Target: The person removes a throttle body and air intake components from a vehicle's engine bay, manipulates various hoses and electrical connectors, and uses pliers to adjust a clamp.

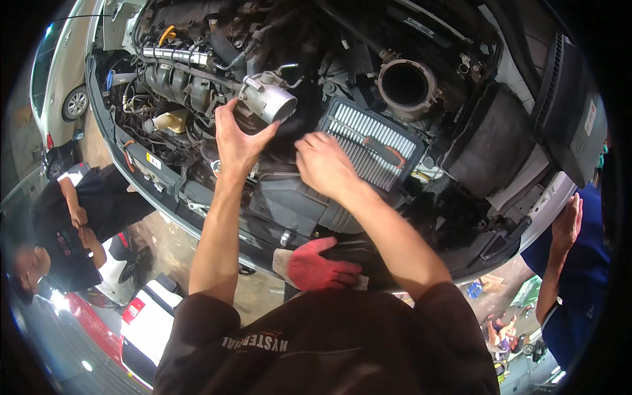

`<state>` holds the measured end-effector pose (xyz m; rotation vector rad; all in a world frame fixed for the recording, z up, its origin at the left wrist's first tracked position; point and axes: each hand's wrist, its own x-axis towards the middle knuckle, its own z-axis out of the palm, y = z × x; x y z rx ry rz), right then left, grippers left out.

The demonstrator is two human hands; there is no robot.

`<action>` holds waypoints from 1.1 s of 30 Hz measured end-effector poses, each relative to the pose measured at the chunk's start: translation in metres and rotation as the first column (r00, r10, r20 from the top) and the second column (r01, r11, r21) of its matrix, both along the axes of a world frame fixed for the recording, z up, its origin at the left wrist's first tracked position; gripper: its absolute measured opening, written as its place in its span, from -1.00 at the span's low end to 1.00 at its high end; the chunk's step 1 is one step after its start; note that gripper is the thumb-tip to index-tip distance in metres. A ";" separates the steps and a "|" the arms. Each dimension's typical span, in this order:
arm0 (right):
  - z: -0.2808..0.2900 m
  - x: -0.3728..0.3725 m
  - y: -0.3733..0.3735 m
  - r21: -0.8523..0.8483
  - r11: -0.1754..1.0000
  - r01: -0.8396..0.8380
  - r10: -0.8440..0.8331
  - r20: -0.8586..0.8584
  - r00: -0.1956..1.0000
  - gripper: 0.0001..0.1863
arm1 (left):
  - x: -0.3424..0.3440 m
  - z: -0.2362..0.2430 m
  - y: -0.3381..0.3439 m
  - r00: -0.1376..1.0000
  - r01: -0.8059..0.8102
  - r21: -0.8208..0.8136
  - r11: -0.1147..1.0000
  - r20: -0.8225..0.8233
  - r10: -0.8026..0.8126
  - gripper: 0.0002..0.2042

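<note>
My left hand point(238, 141) grips the silver throttle body point(270, 102) on the engine, thumb under its round mouth and fingers at its left side. To its right, my right hand point(326, 164) is closed with the fingers curled in; whether anything sits in them is hidden. Just beyond that hand lies a pleated air filter point(355, 155) in a dark frame. Across the filter rests a screwdriver point(382, 150) with a dark and orange handle.
A wide round duct opening point(407, 85) stands behind the filter. A red-palmed glove point(322, 266) lies at the car's front edge. An orange dipstick handle point(168, 34) is at the far left. One person point(79, 224) stands left, another point(566, 263) right.
</note>
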<state>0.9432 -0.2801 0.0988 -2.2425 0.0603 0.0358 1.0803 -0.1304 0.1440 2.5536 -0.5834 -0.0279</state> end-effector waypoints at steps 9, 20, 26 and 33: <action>-0.083 0.050 0.003 -0.252 0.951 -0.180 0.141 -0.165 0.976 -0.47 | -0.005 0.014 -0.012 0.985 -0.122 0.081 0.989 -0.116 0.131 -0.16; 0.003 0.026 -0.016 0.383 0.851 0.359 -0.251 -0.305 0.919 -0.56 | -0.014 -0.005 -0.027 0.825 -0.446 0.212 0.870 -0.278 0.491 -0.08; 0.007 0.053 0.000 0.348 0.814 0.465 -0.322 -0.396 0.860 -0.51 | -0.002 -0.005 -0.035 0.736 -0.489 0.200 0.849 -0.427 0.525 -0.09; -0.004 0.062 -0.001 0.328 0.883 0.336 -0.277 -0.212 0.937 -0.71 | 0.012 -0.045 -0.006 0.562 -0.584 0.251 0.772 -0.562 0.607 -0.12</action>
